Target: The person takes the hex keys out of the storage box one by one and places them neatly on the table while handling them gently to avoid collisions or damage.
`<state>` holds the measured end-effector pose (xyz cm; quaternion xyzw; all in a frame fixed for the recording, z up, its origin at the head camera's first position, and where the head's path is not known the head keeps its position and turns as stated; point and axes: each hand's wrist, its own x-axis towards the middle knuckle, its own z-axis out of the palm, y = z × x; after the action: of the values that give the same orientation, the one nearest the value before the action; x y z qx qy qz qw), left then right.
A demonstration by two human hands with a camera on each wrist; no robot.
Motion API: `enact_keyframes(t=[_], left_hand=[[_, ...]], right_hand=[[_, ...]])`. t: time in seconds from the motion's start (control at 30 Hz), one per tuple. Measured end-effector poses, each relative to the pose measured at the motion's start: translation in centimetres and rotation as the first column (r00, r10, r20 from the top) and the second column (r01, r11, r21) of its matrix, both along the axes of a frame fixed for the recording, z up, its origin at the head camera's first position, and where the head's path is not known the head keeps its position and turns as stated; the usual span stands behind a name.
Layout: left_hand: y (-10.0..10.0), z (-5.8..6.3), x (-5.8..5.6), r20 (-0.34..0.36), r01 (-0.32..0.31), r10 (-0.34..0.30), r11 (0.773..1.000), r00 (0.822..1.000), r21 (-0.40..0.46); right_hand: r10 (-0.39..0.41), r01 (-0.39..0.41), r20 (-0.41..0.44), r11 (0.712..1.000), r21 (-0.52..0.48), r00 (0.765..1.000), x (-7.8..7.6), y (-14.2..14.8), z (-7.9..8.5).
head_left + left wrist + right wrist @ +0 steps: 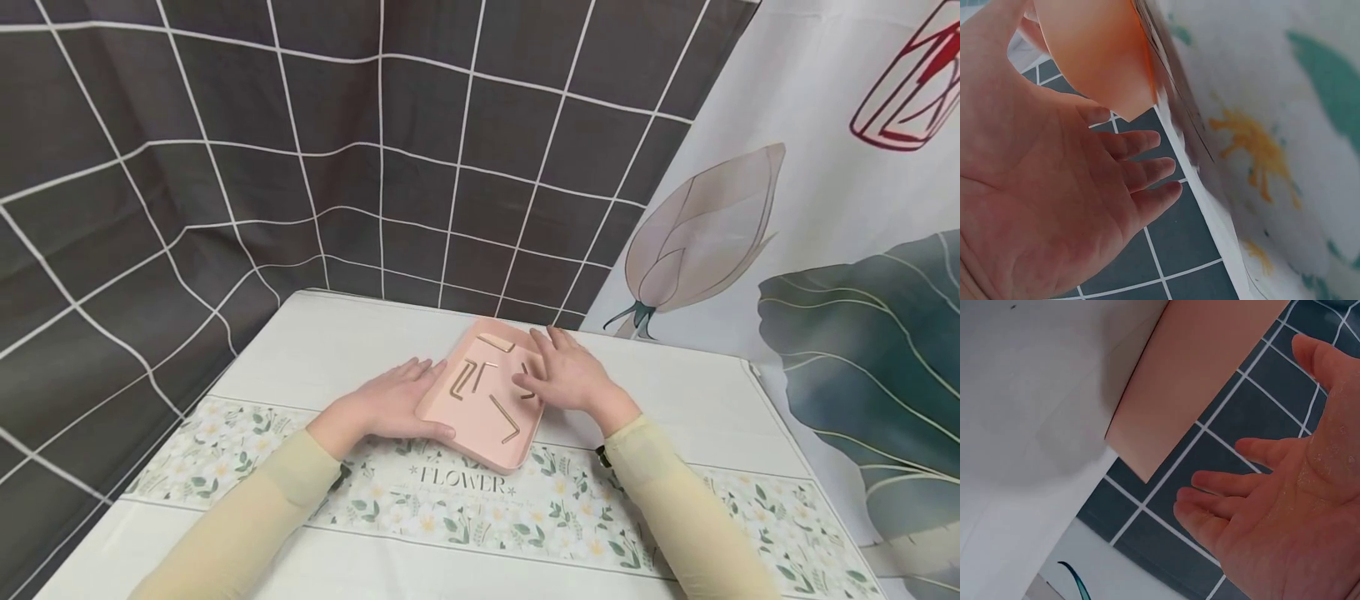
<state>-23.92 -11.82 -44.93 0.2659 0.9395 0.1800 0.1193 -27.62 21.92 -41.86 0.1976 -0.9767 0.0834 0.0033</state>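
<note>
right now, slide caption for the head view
Left hand at the edge of a pink tray of bent rods, right hand over it.

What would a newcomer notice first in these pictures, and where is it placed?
The eye would probably fall first on the pink tray, just below the middle of the head view, with bent metal rods lying in it. The left hand is at its left edge, the right hand over its right side. Behind, a dark sheet with white grid lines spans the upper left and middle.
</note>
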Motion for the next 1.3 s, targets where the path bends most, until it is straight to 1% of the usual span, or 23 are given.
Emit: enact_keyframes(t=[0.13, 0.43, 0.6, 0.8, 0.97, 1.3], left_hand=[[0.1, 0.0, 0.1, 0.010, -0.002, 0.003, 1.000, 1.000, -0.011], [0.1, -0.1, 0.1, 0.010, 0.004, -0.004, 0.999, 1.000, -0.031], [0.1, 0.0, 0.1, 0.028, 0.005, -0.004, 0.999, 1.000, -0.040], [0.1, 0.0, 0.0, 0.056, 0.003, 0.000, 0.999, 0.998, -0.046], [0.0, -0.1, -0.1, 0.054, 0.006, -0.004, 0.999, 0.999, -0.037], [0.0, 0.2, 0.1, 0.069, -0.001, 0.004, 0.999, 0.998, -0.044]], right_hand=[[0.016, -0.016, -0.002, 1.000, 0.014, 1.000, -0.1, -0.5, -0.1], [0.044, -0.044, -0.022, 0.999, 0.000, 0.999, -0.3, -1.8, -0.6], [0.043, -0.044, -0.038, 0.999, -0.027, 0.998, -1.0, -2.2, -1.3], [0.025, -0.026, -0.019, 0.999, -0.047, 1.000, -1.9, -2.6, -1.8], [0.008, -0.008, 0.007, 1.000, -0.025, 1.000, -2.3, -2.9, -1.9], [-0.035, 0.030, 0.072, 0.997, 0.073, 0.997, -2.8, -3.5, -1.9]])
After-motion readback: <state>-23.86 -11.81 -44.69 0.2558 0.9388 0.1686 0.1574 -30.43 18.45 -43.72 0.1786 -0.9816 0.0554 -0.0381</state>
